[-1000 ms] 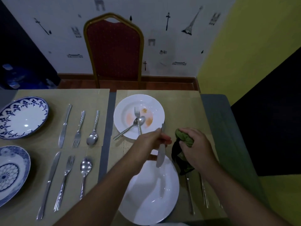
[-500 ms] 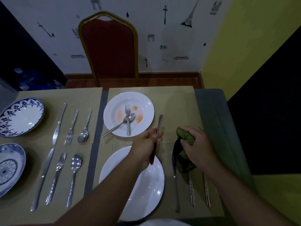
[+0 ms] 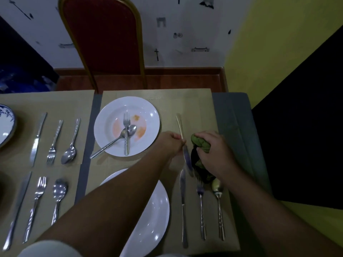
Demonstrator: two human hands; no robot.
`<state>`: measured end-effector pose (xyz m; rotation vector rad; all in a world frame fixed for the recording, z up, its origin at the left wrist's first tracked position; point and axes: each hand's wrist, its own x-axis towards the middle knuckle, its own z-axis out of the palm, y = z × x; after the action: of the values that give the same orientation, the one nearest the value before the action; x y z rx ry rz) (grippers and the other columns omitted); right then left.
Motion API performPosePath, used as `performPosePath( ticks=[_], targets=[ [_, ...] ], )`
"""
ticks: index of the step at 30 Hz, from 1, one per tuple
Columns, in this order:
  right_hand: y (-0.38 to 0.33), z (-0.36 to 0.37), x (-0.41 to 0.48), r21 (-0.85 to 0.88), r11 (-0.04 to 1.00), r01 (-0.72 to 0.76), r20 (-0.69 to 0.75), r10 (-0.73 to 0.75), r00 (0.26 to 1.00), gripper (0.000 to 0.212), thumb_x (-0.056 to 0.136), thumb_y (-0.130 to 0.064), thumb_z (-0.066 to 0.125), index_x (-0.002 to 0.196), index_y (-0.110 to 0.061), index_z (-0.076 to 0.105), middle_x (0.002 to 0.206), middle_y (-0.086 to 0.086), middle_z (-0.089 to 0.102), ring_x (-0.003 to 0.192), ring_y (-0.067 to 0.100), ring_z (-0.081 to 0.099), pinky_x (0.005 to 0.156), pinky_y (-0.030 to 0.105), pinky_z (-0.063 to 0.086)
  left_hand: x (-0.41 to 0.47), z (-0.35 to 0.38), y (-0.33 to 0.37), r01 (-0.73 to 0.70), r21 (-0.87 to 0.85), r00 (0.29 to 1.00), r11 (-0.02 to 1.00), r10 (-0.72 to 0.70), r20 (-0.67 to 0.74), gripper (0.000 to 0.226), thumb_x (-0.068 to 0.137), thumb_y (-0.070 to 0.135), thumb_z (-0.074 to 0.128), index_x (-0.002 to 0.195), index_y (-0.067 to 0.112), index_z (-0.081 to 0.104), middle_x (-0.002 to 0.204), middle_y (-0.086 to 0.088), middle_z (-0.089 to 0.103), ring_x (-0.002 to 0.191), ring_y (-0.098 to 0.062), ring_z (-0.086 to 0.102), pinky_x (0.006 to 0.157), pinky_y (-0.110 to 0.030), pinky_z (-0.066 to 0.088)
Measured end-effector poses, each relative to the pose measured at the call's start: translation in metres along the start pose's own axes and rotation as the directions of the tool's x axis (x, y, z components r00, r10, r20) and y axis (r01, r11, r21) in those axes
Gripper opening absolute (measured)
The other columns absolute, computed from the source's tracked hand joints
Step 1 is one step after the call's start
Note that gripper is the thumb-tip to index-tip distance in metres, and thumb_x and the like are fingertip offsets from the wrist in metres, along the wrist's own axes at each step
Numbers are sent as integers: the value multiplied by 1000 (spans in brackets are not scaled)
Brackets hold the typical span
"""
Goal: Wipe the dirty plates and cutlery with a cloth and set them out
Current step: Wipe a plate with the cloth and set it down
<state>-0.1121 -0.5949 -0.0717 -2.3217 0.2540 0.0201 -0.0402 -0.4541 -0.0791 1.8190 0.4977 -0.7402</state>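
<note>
From the head camera, the left hand point(image 3: 171, 143) has its fingers closed around the middle of a knife point(image 3: 183, 143), handle pointing to the far edge of the table point(image 3: 232, 115), blade toward the near edge. The knife sits just right of the dirty plate point(image 3: 109, 115), which lies toward the far edge and holds a fork point(image 3: 126, 134) and a spoon point(image 3: 118, 140) crossed over orange smears. The right hand point(image 3: 213, 153) is clenched on a bunched green cloth point(image 3: 199, 143), touching or almost touching the knife blade.

Near the right corner of the near edge, a clean plate point(image 3: 154, 216) has its own knife point(image 3: 183, 206), fork point(image 3: 201, 206) and spoon point(image 3: 219, 204) laid in a row beside it; the tail of the cloth hangs over the tops of that fork and spoon. Toward the left edge, two more sets of cutlery are lined up.

The step in hand looks like laying the wiped knife down right of the dirty plate. To do it well, lower it parallel to the knife in the near setting, leave room further right for fork and spoon, and lift the cloth clear so it does not drag the set cutlery askew.
</note>
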Motion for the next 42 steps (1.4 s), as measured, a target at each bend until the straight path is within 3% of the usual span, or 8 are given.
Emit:
performPosePath(
  ticks=[8, 12, 14, 17, 20, 29, 34, 42],
  targets=[
    [6, 2, 24, 13, 1000, -10, 7, 10, 1000, 44, 80, -5, 68, 120, -22, 67, 117, -9, 57, 114, 11, 48, 98, 20, 34, 37, 4, -11, -171, 334, 977, 927, 203, -63, 13, 80, 23, 78, 89, 18, 70, 87, -2, 71, 84, -20, 70, 82, -40, 61],
    [10, 3, 28, 15, 1000, -26, -2, 26, 1000, 44, 79, -4, 68, 119, -22, 67, 118, -7, 59, 114, 12, 48, 98, 19, 33, 24, 1, -17, -394, 557, 870, 731, 492, -30, 30, 86, 24, 72, 113, 13, 64, 100, -1, 65, 90, -18, 60, 80, -29, 49],
    [11, 3, 29, -5, 1000, -31, 3, 31, 1000, 44, 80, -4, 68, 120, -22, 66, 119, -6, 59, 114, 11, 47, 97, 19, 33, 17, -2, -30, -512, 656, 785, 555, 613, 94, 40, 91, 29, 65, 128, 12, 60, 121, -5, 62, 109, -21, 56, 93, -30, 44],
    [12, 3, 28, -28, 999, -32, 15, 33, 999, 45, 81, -6, 68, 122, -23, 65, 122, -7, 58, 115, 10, 45, 96, 19, 33, 10, -3, -54, -588, 718, 743, 372, 599, 298, 62, 98, 36, 53, 153, 14, 36, 159, -5, 36, 146, -24, 30, 116, -28, 20],
    [12, 4, 25, -45, 997, -56, 37, 58, 998, 46, 84, -7, 67, 126, -25, 62, 126, -9, 56, 116, 4, 40, 96, 20, 31, 15, -5, -66, -608, 753, 723, 252, 568, 394, 70, 101, 31, 49, 159, 11, 15, 167, -5, 12, 154, -24, 6, 117, -26, 0],
    [11, 5, 14, -60, 997, -56, 14, 57, 998, 47, 83, -7, 68, 126, -24, 62, 125, -8, 55, 119, 9, 42, 99, 23, 34, 10, -12, -67, -610, 747, 734, 264, 545, 406, 65, 103, 30, 42, 158, 9, 14, 167, -9, 11, 154, -26, 6, 123, -33, 3],
    [3, 8, 10, -82, 996, 24, -10, -25, 1000, 46, 81, -5, 68, 123, -23, 64, 123, -6, 58, 117, 13, 45, 100, 26, 37, -20, -27, -67, -589, 804, 590, 85, 725, 355, 58, 93, 29, 41, 138, -3, 53, 145, -19, 53, 134, -36, 51, 112, -45, 29],
    [-37, 31, 3, -60, 986, 156, 63, -153, 986, 48, 80, -2, 66, 125, -18, 63, 124, 0, 60, 117, 22, 52, 104, 39, 43, -49, -85, -94, -498, 815, 672, 297, 726, 146, 61, 97, 29, 55, 150, 4, 38, 159, -14, 34, 149, -34, 27, 118, -39, 16]
  ],
)
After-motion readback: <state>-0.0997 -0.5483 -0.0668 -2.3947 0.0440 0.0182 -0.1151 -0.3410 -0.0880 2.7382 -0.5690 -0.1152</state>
